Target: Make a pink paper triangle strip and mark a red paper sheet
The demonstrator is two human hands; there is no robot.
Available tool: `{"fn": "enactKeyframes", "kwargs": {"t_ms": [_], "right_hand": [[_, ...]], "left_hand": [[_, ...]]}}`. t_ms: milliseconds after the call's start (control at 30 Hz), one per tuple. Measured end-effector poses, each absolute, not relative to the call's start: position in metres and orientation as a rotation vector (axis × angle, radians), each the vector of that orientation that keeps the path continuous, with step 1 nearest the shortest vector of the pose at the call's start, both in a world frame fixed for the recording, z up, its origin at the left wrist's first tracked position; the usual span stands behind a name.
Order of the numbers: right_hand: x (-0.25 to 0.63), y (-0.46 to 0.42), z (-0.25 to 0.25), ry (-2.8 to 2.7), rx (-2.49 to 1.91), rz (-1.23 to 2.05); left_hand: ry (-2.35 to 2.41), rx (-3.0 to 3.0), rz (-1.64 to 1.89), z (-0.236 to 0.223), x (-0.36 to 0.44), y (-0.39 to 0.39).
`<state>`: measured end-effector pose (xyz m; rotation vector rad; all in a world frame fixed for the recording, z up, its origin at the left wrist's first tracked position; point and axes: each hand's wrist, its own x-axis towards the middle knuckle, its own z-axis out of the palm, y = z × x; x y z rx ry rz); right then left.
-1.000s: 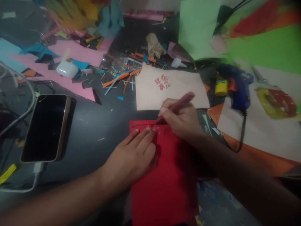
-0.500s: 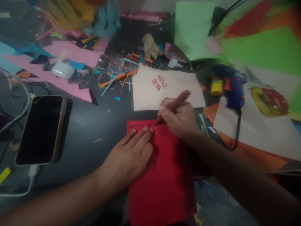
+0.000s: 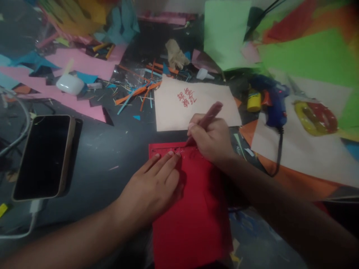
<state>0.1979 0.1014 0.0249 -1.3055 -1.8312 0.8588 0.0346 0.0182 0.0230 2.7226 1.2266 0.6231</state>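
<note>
A sheet of red paper [image 3: 193, 216] lies in front of me, its top edge toward the beige sheet. Across its upper end is a clear ruler [image 3: 175, 150] with small printed marks, hard to make out in the dim light. My left hand [image 3: 155, 183] rests on the ruler and the red paper, fingers stretched forward. A dark red pen [image 3: 209, 116] is gripped in my right hand [image 3: 213, 140], slanting up to the right. Its tip meets the red paper at the ruler's upper edge, just right of my left fingertips.
Beyond the red paper lies a beige sheet [image 3: 196, 101] with red handwriting. A phone [image 3: 42, 157] on a white cable is at left, near a white earbud case [image 3: 70, 84]. A blue glue gun [image 3: 276, 104], yellow bottle [image 3: 254, 101] and scissors [image 3: 315, 116] lie right, with paper scraps behind.
The pen tip has slid a little to the right along the ruler's edge. My left hand stays put on the ruler. The whole scene has shifted slightly left in view.
</note>
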Motion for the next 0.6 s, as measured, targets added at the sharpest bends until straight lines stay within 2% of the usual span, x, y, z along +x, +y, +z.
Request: {"fn": "enactKeyframes", "kwargs": {"t_ms": [600], "right_hand": [[0.1961, 0.1009, 0.0271, -1.763, -1.368, 0.826]], "left_hand": [[1.212, 2.729, 0.610, 0.0239, 0.0352, 0.0174]]}}
